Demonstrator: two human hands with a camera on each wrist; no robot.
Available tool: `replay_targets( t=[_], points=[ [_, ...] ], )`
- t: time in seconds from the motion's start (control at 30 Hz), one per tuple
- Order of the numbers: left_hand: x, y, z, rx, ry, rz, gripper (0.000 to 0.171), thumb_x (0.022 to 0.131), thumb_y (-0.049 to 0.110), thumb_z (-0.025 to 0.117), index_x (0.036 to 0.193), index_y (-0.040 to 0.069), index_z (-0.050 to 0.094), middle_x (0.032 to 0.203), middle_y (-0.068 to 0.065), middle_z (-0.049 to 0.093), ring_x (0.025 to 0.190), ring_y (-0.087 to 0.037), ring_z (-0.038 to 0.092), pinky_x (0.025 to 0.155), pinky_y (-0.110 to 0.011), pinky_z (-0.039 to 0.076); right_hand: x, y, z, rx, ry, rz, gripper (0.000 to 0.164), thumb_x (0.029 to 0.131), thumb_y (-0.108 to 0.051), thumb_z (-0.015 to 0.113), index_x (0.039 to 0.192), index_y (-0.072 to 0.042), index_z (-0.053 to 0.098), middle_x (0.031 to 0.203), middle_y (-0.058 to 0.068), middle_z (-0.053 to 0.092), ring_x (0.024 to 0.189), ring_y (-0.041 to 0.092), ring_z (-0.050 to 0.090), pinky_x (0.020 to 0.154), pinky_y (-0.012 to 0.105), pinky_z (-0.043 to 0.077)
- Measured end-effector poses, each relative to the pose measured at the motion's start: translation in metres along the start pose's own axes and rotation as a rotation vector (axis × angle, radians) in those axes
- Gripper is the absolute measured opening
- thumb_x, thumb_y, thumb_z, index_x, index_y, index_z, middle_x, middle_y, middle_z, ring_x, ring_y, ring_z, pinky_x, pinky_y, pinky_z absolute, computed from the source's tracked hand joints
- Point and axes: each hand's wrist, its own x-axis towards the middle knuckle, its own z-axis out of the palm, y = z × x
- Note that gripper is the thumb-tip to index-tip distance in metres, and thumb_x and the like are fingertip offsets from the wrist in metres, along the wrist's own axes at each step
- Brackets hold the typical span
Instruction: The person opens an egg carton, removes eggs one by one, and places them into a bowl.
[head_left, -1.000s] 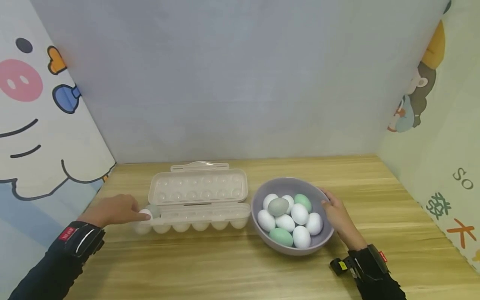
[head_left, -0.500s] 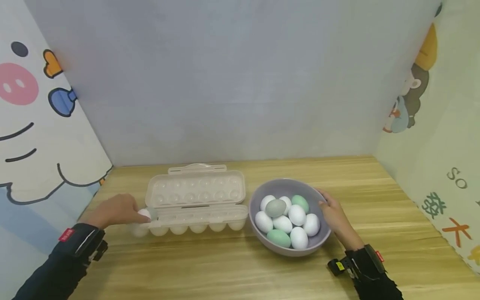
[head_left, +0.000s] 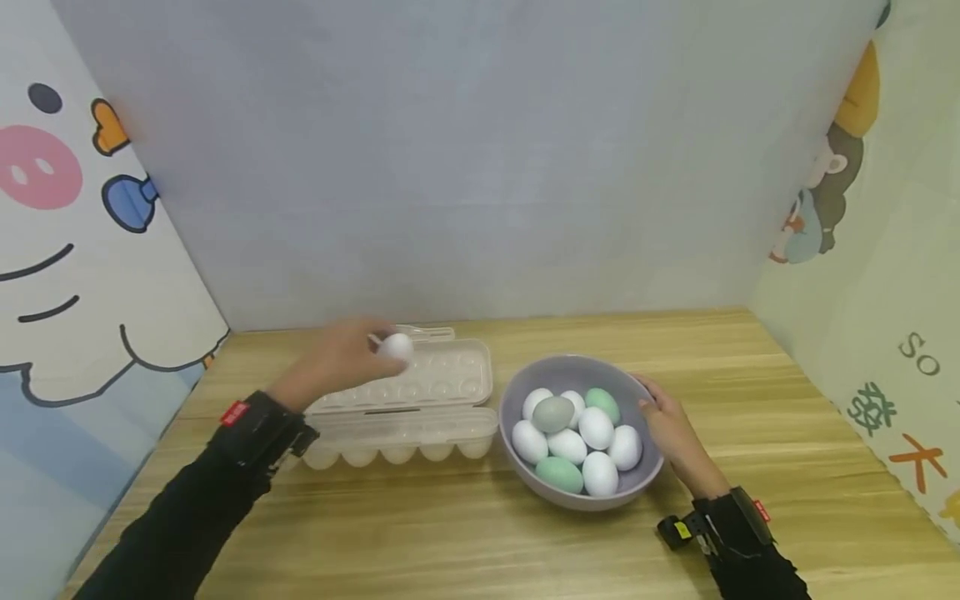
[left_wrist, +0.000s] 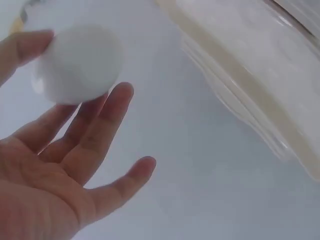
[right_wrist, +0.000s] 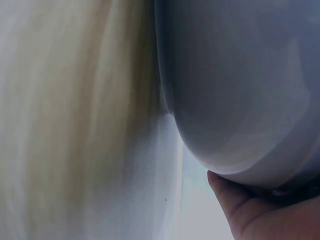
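Observation:
My left hand (head_left: 341, 358) pinches a white egg (head_left: 397, 347) between thumb and fingertips, raised over the open lid of the clear plastic egg carton. In the left wrist view the egg (left_wrist: 80, 64) sits between thumb and fingers, the little finger standing free. Below is the carton's base (head_left: 408, 427), its left end hidden behind my wrist. My right hand (head_left: 667, 425) grips the right rim of a grey bowl (head_left: 510, 417) holding several eggs (head_left: 567, 447), white, green and one grey-green. The right wrist view shows fingers (right_wrist: 235, 200) against the bowl's outer wall (right_wrist: 240, 90).
The carton's lid (head_left: 450, 375) lies folded back toward the grey back wall (head_left: 480, 167). Printed panels stand at left (head_left: 45, 250) and right (head_left: 847, 333). Carton and bowl rest side by side on the wood-grain table (head_left: 450, 542).
My left hand has lifted the white egg from the carton's left end and carried it up and right, over the lid. My right hand stays on the bowl's rim.

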Motion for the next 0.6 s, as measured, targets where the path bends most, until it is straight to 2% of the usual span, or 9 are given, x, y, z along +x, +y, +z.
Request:
replay_targets(
  t=[0.07,0.13,0.2,0.3,0.47,0.6],
  points=[
    [0.019,0.021,0.019,-0.044,0.006,0.082,0.042,0.08,0.023,0.071,0.115,0.001,0.064,0.108,-0.014,0.065,0.086,-0.024,0.063,0.068,-0.034,0.052,0.0,0.0,-0.001,0.009,0.0,-0.002,0.047,0.099,-0.002,0.025,0.146,0.005,0.025,0.149,0.028,0.024,0.134,0.046,0.027,0.107,0.055,0.025],
    [0.037,0.04,0.038,-0.038,0.004,0.165,0.04,0.078,0.02,0.071,0.113,0.001,0.065,0.106,-0.012,0.065,0.086,-0.022,0.062,0.071,-0.033,0.051,0.0,0.0,-0.002,0.014,-0.003,-0.004,0.047,0.099,-0.002,0.025,0.146,0.006,0.024,0.149,0.028,0.023,0.134,0.046,0.027,0.106,0.055,0.026],
    [0.052,0.056,0.058,-0.002,-0.008,0.24,0.039,0.077,0.018,0.072,0.111,0.001,0.066,0.105,-0.01,0.066,0.089,-0.021,0.061,0.076,-0.033,0.05,0.0,0.0,-0.002,0.017,-0.002,-0.009,0.047,0.099,-0.001,0.025,0.146,0.007,0.025,0.149,0.029,0.024,0.134,0.046,0.027,0.106,0.054,0.027],
    [0.068,0.076,0.085,0.087,-0.049,0.306,0.037,0.078,0.018,0.072,0.111,0.004,0.067,0.106,-0.007,0.066,0.097,-0.02,0.06,0.084,-0.032,0.048,0.0,0.001,-0.002,0.014,0.002,-0.016,0.047,0.099,-0.001,0.026,0.145,0.008,0.026,0.148,0.03,0.025,0.133,0.047,0.029,0.105,0.054,0.028],
    [0.085,0.101,0.116,0.202,-0.141,0.326,0.036,0.08,0.018,0.073,0.114,0.006,0.066,0.109,-0.006,0.066,0.1,-0.02,0.06,0.086,-0.031,0.047,0.0,0.002,-0.003,0.01,-0.002,-0.032,0.046,0.099,0.0,0.026,0.144,0.008,0.027,0.147,0.03,0.026,0.133,0.047,0.029,0.106,0.055,0.028],
    [0.096,0.114,0.134,0.244,-0.187,0.275,0.04,0.08,0.021,0.075,0.116,0.006,0.065,0.11,-0.005,0.067,0.098,-0.019,0.061,0.083,-0.028,0.047,0.0,0.001,-0.003,0.014,0.002,-0.034,0.046,0.099,0.0,0.025,0.144,0.008,0.028,0.147,0.03,0.027,0.133,0.046,0.029,0.106,0.055,0.027]
  ],
)
